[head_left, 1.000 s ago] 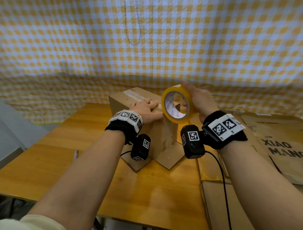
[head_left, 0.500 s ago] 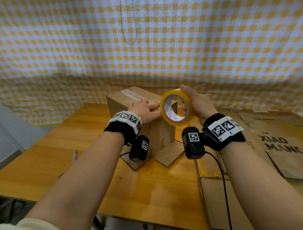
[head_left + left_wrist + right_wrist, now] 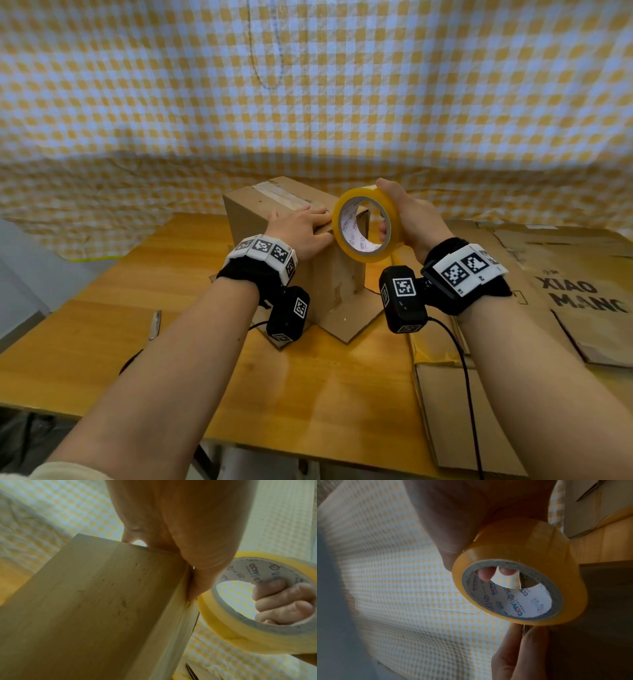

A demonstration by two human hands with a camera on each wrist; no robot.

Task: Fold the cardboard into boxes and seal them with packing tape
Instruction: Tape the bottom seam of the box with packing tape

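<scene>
Knife-like tool [image 3: 154,324], thin & metallic, is seen at far left on the tabletop [image 3: 102,342], well apart from the work; exact type can't be told. Next to the right, the cardboard box [image 3: 274,219] is stood upright mid-table w/ bottom flaps splayed on the wood, so the taped top seam faces up. Left hand [image 3: 301,233] is laid flat on the box's top near edge, fingers [image 3: 317,219] straight & pressed down on the tape strip [image 3: 284,198], probably to pin the tape end so it won't lift while more is pulled. In the left wrist view the thumb is wrapped over the box corner. Just right of it, the tape roll [image 3: 364,226] is held on edge, touching or nearly touching the box's right top edge. It's gripped by the right hand [image 3: 414,222]: fingers hooked through the core, thumb over the outer rim, likely so the roll can turn & pay out. Flat cardboard sheets [image 3: 565,274] are left at far right, prob. awaiting folding.
</scene>
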